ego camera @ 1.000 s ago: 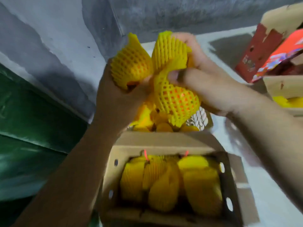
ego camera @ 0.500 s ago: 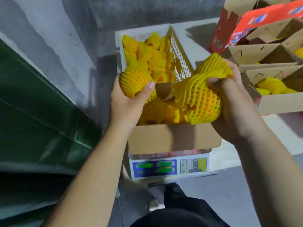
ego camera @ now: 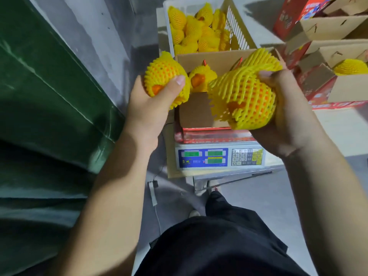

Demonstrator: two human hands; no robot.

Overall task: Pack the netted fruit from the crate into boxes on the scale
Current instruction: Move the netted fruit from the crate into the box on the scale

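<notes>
Above the open brown cardboard box point(ego camera: 201, 114) that sits on the grey electronic scale point(ego camera: 220, 158), we hold one fruit in each hand. Our left hand point(ego camera: 148, 108) curls its fingers point(ego camera: 175, 84) round a small orange fruit in yellow foam netting point(ego camera: 165, 76); it hangs just outside the box's left wall. Our right hand point(ego camera: 286, 116) grips a larger orange fruit in a loose yellow foam sleeve point(ego camera: 245, 94), thumb pinching the spare netting at its top, likely to keep the sleeve from slipping off. Both fruits hover low, probably ready to go in. One more netted yellow fruit point(ego camera: 201, 76) already lies inside the box. Behind the box stands the white plastic crate point(ego camera: 235, 22), well stocked with netted fruit. To our right, red-and-brown cartons point(ego camera: 326, 28) stand open. Green sheeting point(ego camera: 43, 92) covers the left side, and the floor point(ego camera: 264, 198) is grey concrete.
</notes>
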